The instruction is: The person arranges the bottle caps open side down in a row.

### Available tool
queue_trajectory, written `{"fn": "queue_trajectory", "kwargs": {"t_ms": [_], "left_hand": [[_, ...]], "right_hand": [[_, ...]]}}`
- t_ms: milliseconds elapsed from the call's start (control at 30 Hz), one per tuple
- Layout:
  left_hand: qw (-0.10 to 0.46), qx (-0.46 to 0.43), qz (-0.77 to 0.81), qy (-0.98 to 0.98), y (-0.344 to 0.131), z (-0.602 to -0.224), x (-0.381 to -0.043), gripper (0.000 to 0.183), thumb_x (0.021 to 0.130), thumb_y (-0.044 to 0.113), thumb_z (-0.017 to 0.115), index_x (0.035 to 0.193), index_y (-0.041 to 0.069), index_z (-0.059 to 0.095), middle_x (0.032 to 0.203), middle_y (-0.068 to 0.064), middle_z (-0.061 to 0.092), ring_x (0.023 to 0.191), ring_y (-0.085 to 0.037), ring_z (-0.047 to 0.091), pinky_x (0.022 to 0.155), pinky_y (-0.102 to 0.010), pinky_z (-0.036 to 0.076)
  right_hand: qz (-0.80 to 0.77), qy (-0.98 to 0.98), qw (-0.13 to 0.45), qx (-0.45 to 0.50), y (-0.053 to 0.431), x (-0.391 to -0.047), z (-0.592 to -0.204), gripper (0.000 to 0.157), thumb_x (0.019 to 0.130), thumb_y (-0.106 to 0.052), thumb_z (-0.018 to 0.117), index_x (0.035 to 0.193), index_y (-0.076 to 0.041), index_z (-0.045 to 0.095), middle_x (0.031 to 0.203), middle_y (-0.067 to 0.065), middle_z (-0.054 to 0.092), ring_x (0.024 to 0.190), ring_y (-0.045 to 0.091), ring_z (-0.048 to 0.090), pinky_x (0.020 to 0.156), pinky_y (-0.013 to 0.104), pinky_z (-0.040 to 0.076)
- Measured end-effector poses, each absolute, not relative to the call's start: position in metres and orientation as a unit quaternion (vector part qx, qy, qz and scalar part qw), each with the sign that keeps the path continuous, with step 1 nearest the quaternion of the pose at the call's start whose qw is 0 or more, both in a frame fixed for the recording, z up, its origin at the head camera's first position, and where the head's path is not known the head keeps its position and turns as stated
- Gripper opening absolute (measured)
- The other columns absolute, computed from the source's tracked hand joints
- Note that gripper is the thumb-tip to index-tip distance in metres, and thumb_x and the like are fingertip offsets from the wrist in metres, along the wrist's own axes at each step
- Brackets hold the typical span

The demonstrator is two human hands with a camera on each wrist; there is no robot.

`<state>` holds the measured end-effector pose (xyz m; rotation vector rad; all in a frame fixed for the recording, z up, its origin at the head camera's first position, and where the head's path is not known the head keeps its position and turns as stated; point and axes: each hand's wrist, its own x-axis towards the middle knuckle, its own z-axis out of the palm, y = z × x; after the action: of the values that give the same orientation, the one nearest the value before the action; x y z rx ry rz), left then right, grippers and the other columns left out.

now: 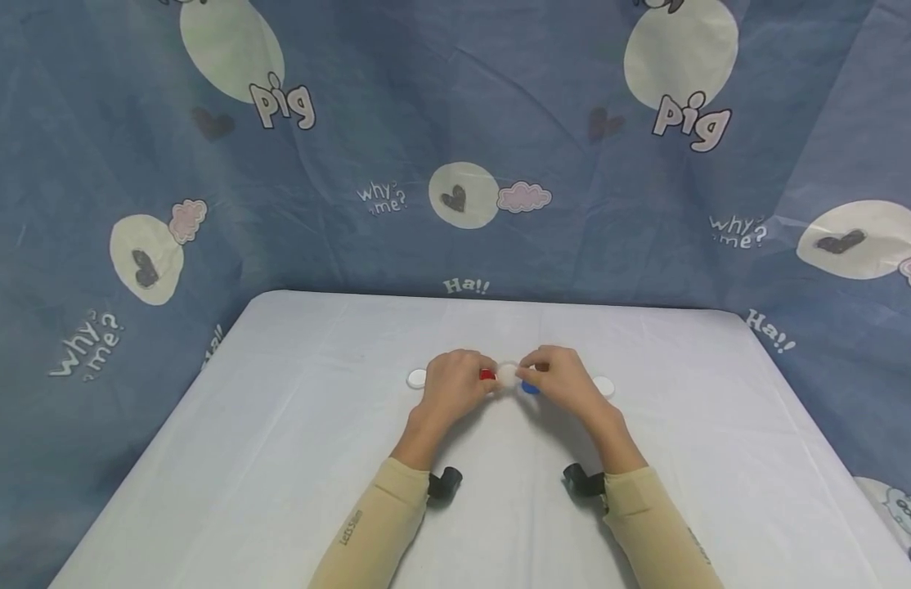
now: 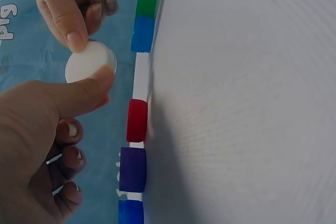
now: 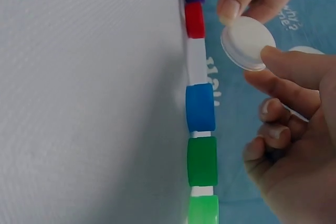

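Observation:
A white round disc (image 1: pixel 507 375) with a thin rim, about the size of a jar lid, is held up between both hands. My left hand (image 1: pixel 455 382) pinches one edge of it, its thumb lying across the face in the left wrist view. From the opposite side my right hand (image 1: pixel 566 380) pinches the other edge between thumb and finger, the remaining fingers curled in. A red round piece (image 3: pixel 195 20) and a blue one (image 3: pixel 200 107) stand on the table with a gap between them, on either side of the disc in the head view.
In the same row stand purple (image 2: pixel 133 169), dark blue (image 2: pixel 130 212), green (image 3: pixel 202 161) and light green (image 3: pixel 203 210) pieces. Two white circles (image 1: pixel 416 379) show at the row's ends in the head view. A white cloth (image 1: pixel 279 458) covers the table; a printed blue curtain (image 1: pixel 338 245) hangs behind.

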<state>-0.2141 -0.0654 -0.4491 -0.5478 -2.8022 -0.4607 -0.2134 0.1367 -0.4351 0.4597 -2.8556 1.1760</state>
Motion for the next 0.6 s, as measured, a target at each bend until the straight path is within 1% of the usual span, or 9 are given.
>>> {"fn": "queue_trajectory", "kwargs": {"t_ms": [100, 167, 333, 467, 600], "left_hand": [[0.125, -0.200, -0.144, -0.961, -0.0668, -0.4480, -0.2143, 0.025, 0.078, 0.041, 0.082, 0.101, 0.032, 0.080, 0.096, 0.009, 0.077, 0.078, -0.008, 0.066, 0.064, -0.027, 0.048], [0.127, -0.208, -0.138, -0.960, -0.0663, -0.4477, -0.2139, 0.027, 0.078, 0.044, 0.082, 0.101, 0.032, 0.080, 0.093, 0.009, 0.077, 0.075, -0.008, 0.063, 0.062, -0.026, 0.046], [0.150, -0.218, -0.130, -0.956, -0.0659, -0.4479, -0.2124, 0.035, 0.076, 0.048, 0.082, 0.107, 0.032, 0.078, 0.089, 0.009, 0.076, 0.070, -0.008, 0.060, 0.058, -0.024, 0.041], [0.171, -0.226, -0.139, -0.949, -0.0666, -0.4478, -0.2123, 0.043, 0.075, 0.047, 0.082, 0.116, 0.035, 0.074, 0.088, 0.009, 0.076, 0.067, -0.009, 0.058, 0.055, -0.024, 0.039], [0.181, -0.237, -0.159, -0.941, -0.0670, -0.4476, -0.2132, 0.045, 0.075, 0.046, 0.081, 0.119, 0.038, 0.072, 0.085, 0.009, 0.075, 0.062, -0.008, 0.052, 0.053, -0.023, 0.037]], "right_hand": [[0.400, -0.907, -0.024, 0.126, 0.1378, -0.2142, -0.4368, 0.016, 0.091, -0.026, 0.071, 0.095, -0.012, 0.078, 0.097, 0.003, 0.075, 0.093, 0.018, 0.066, 0.083, 0.036, 0.053], [0.412, -0.903, -0.040, 0.118, 0.1401, -0.2138, -0.4376, 0.018, 0.092, -0.028, 0.069, 0.096, -0.013, 0.077, 0.098, 0.003, 0.076, 0.097, 0.020, 0.067, 0.086, 0.038, 0.053], [0.423, -0.898, -0.055, 0.110, 0.1437, -0.2128, -0.4360, 0.021, 0.093, -0.029, 0.066, 0.097, -0.012, 0.078, 0.098, 0.004, 0.076, 0.099, 0.021, 0.065, 0.088, 0.041, 0.051], [0.431, -0.894, -0.060, 0.110, 0.1454, -0.2124, -0.4349, 0.022, 0.095, -0.029, 0.064, 0.098, -0.013, 0.078, 0.100, 0.004, 0.076, 0.100, 0.022, 0.066, 0.089, 0.042, 0.052], [0.434, -0.892, -0.059, 0.110, 0.1462, -0.2123, -0.4337, 0.023, 0.095, -0.030, 0.064, 0.101, -0.012, 0.078, 0.103, 0.006, 0.075, 0.102, 0.023, 0.066, 0.090, 0.044, 0.052]]}}
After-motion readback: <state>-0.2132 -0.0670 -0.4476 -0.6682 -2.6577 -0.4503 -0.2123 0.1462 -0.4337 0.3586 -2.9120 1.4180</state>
